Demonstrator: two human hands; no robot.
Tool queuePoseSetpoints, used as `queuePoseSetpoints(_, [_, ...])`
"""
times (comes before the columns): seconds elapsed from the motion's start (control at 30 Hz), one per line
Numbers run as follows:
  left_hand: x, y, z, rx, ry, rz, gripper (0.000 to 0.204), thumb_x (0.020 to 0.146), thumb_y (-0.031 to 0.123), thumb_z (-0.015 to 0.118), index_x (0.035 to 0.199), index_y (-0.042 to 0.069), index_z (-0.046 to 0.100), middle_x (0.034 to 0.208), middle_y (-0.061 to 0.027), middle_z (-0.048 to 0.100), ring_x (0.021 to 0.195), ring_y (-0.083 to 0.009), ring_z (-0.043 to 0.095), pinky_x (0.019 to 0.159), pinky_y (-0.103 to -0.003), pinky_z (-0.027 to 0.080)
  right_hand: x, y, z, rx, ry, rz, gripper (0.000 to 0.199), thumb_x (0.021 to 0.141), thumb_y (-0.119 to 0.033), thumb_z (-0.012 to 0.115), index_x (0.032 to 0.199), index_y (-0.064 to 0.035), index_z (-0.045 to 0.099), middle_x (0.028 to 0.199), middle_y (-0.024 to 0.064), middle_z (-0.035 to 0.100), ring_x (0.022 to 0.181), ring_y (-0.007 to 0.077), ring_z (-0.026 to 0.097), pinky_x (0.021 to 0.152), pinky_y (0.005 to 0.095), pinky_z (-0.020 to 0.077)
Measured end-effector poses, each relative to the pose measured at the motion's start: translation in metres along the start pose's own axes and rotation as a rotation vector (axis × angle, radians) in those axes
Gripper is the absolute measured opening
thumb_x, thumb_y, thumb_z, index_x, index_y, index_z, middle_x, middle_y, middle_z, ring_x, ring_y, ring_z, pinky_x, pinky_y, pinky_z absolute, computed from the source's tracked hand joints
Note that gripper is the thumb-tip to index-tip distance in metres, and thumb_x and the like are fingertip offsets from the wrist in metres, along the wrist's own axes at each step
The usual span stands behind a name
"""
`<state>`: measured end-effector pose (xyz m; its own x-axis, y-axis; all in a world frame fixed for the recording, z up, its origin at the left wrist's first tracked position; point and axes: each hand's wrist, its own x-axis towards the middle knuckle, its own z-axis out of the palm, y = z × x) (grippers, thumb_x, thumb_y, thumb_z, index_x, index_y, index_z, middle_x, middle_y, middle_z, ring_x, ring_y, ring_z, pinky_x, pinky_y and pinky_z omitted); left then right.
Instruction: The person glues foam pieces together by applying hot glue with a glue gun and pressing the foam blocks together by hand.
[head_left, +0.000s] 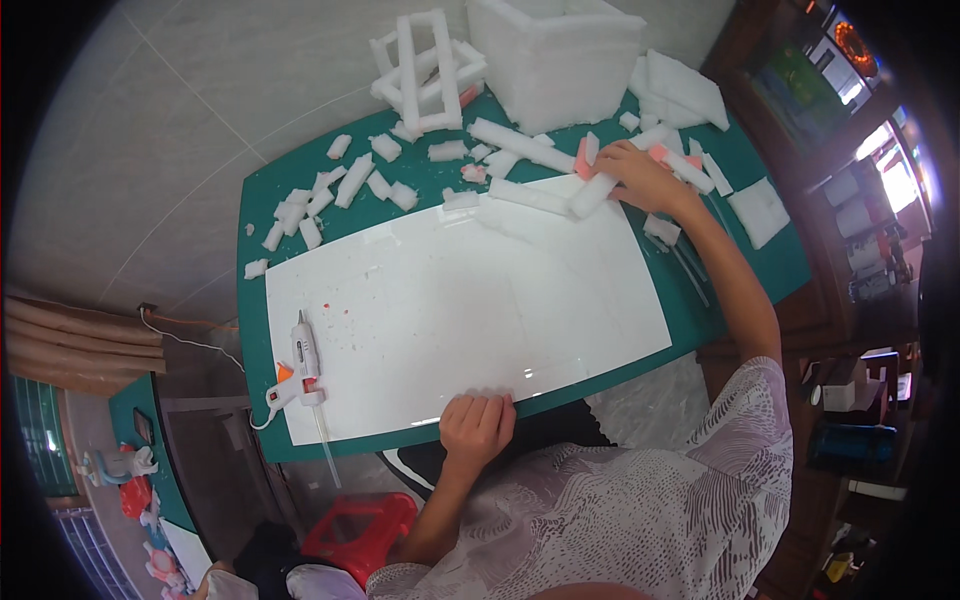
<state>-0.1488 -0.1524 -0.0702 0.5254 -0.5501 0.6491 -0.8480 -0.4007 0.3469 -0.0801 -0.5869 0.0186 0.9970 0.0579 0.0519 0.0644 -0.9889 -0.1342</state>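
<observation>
Right hand at short white foam bar, glossy white rectangular board's far edge — can't tell if gripped; left hand fisted, near edge. Tight spacing — fingers could knock adjoining slim white foam strip.

Location type: apparently a small craft workshop. Indicators: a green-topped worktable extending beneath the right hand; loose white foam offcuts around and left of that hand; a stocked brown wooden shelving unit to its right; a white pistol-shaped glue gun left of the left hand; a second green-topped table farther left.
</observation>
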Motion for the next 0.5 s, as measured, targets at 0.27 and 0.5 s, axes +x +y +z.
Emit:
queuePoseSetpoints(0.27, [0.003, 0.005, -0.007, -0.142, -0.04, -0.108, 0.019, 0.081, 0.006, 0.075, 0.07, 0.006, 0.059, 0.064, -0.0083, 0.053, 0.056, -0.0244, 0.053, 0.053, -0.035, 0.042, 0.0, -0.024, -0.048, 0.995, -0.107, 0.231, 0.047, 0.094, -0.036, 0.072, 0.127, -0.0031, 0.064, 0.106, 0.0027, 0.066, 0.09, 0.0082, 0.057, 0.081, 0.0233, 0.047])
queuePoseSetpoints(0.5, [0.038, 0.015, -0.029, -0.76, -0.084, -0.559, 0.045, 0.09, 0.001, 0.072, 0.131, 0.0, 0.053, 0.106, -0.0097, 0.065, 0.078, -0.0116, 0.063, 0.069, -0.025, 0.051, -0.006, -0.144, -0.002, 1.259, -0.154, 0.131, 0.039, 0.093, -0.023, 0.076, 0.124, -0.0012, 0.064, 0.104, 0.0018, 0.066, 0.092, 0.0084, 0.059, 0.083, 0.0254, 0.0481])
